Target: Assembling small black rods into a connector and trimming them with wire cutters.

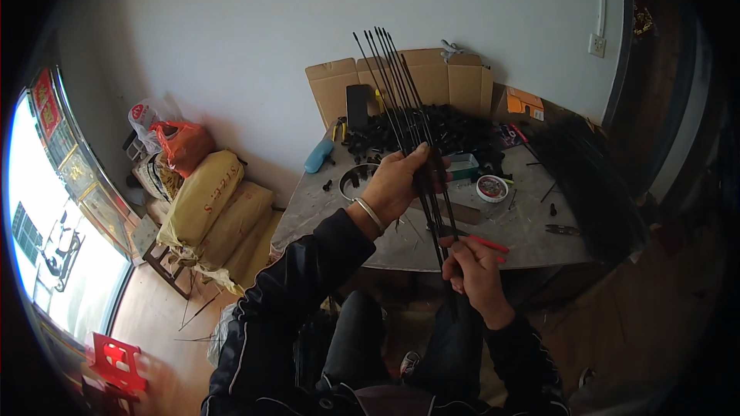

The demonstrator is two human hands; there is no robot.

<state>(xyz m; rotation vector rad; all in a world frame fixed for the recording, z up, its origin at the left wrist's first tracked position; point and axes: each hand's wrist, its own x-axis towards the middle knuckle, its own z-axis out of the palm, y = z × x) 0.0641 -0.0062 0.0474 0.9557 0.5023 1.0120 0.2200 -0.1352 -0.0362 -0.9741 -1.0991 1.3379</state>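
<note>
i have the left hand (393,183) gripping a bundle of thin black rods (434,208), thumb in front and fingers wrapped behind. the right hand (476,271) has its fingers pinched on the same rods lower down. beside it i see red handles (489,245); i cannot tell if that palm holds them. the bundle slants over the middle of the counter (524,219), upper ends leaning left, lower ends past the front edge. toward the back edge, a heap of black pieces (462,131) lies before upright cardboard (470,88). a blue bottle (317,157) sits by the left edge; dark pliers (563,229) lie toward the front right corner, near more black rods (593,185) along the right edge.
</note>
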